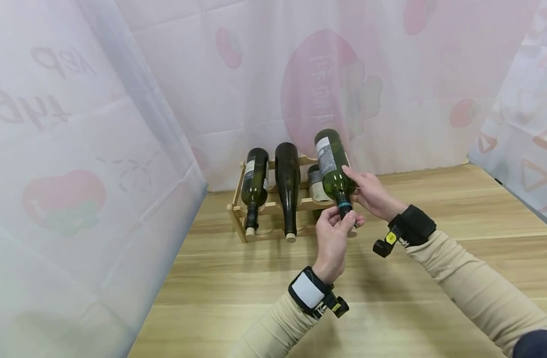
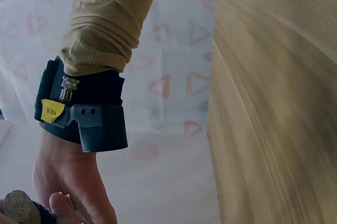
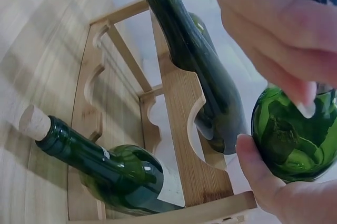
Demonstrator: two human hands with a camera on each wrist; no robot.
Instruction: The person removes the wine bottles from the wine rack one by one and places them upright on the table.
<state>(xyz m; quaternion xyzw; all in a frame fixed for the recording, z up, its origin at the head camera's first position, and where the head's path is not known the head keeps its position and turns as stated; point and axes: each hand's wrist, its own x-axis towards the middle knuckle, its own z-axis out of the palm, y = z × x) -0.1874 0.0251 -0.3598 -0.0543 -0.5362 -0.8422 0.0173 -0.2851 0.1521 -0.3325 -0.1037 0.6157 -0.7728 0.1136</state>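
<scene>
A green wine bottle [image 1: 330, 174] with a pale label and a cork in its mouth is tilted over the right end of a wooden wine rack [image 1: 273, 209]. My left hand [image 1: 333, 241] pinches its neck between thumb and fingers, close to the cork. Around the lower body, my right hand [image 1: 373, 194] grips the glass from the right side, its thumb along the bottle. In the right wrist view the green bottle [image 3: 295, 134] shows between both hands, the rack's top rail beside it. The left wrist view catches the cork [image 2: 21, 208] at its lower left corner.
Two dark corked bottles lie on the rack's upper level, one at the left [image 1: 255, 184] and one in the middle [image 1: 287, 174]. Another corked bottle [image 3: 79, 150] lies on the lower level. Printed curtains [image 1: 237, 99] stand behind and beside the wooden table [image 1: 237, 283].
</scene>
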